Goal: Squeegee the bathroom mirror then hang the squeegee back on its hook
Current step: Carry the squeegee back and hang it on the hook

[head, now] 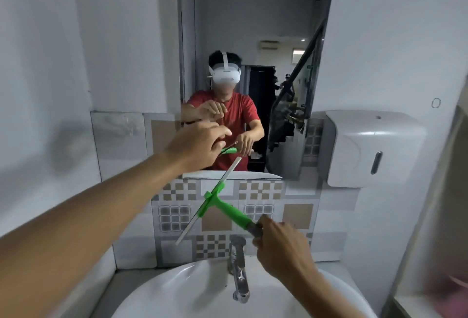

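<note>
Head view: right hand (pixel 281 249) grips the squeegee (pixel 215 201) below the mirror (pixel 253 26); left hand (pixel 197 145), loosely open, seemingly empty. Wiping looks unstarted; next, blade flat on glass.

Green squeegee (pixel 217 203) w/ long pale blade, tilted diagonally, held up in front of tiles just below the mirror (pixel 255 69), blade's top end crossing mirror's bottom edge, tall frameless mirror upright on wall, squeegee reflected in it

The mirror (pixel 253 26) hangs on the wall above the sink (pixel 192 290), the tap (pixel 239 267) stands at the sink's back rim, the squeegee (pixel 215 201) is above the tap, and a dispenser (pixel 367 148) hangs right of the mirror.
</note>
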`<state>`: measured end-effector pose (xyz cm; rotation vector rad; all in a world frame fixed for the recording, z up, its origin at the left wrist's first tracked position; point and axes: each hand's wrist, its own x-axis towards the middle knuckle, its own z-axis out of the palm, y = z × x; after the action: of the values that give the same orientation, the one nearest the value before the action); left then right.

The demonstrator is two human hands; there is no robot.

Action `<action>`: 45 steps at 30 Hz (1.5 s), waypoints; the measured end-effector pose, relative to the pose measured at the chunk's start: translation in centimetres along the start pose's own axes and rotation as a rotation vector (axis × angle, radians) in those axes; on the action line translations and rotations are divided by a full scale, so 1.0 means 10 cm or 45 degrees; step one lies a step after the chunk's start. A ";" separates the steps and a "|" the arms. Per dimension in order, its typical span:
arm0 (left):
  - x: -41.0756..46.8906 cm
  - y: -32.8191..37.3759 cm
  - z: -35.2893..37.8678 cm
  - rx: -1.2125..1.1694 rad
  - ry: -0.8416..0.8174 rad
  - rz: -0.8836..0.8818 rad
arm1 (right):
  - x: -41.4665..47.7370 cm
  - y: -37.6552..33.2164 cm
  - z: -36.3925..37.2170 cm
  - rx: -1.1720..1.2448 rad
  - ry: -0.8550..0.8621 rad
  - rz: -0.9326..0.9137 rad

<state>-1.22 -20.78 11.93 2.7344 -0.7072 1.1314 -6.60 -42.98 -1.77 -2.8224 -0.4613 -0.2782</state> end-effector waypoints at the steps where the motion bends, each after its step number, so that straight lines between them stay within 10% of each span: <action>1: -0.11 0.16 0.01 -0.071 -0.076 -0.005 | -0.04 0.07 -0.13 -0.069 0.012 -0.037; 8: -0.57 0.92 0.06 -0.347 -0.559 -0.232 | -0.18 0.31 -0.94 -0.265 0.140 -0.272; 16: -0.65 1.32 0.05 -0.355 -0.496 -0.321 | -0.22 0.44 -1.30 -0.379 0.176 -0.578; 21: -0.66 1.48 0.04 -0.419 -0.374 -0.461 | -0.18 0.53 -1.32 -0.409 0.635 -0.739; 27: -0.87 1.60 0.01 -0.692 -0.084 -0.680 | -0.27 0.26 -1.09 0.470 0.808 -0.505; 35: -1.28 1.34 -0.02 -0.858 -0.054 -0.919 | 0.00 -0.29 -0.89 1.283 0.291 -0.342; 45: -1.60 0.33 -0.11 -1.112 0.118 -1.057 | 0.67 -1.22 -0.46 1.318 -0.039 -0.449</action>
<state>-13.27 -17.35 1.39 1.8654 0.0208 0.5417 -5.12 -31.30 6.93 -1.7340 -0.8160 -0.0275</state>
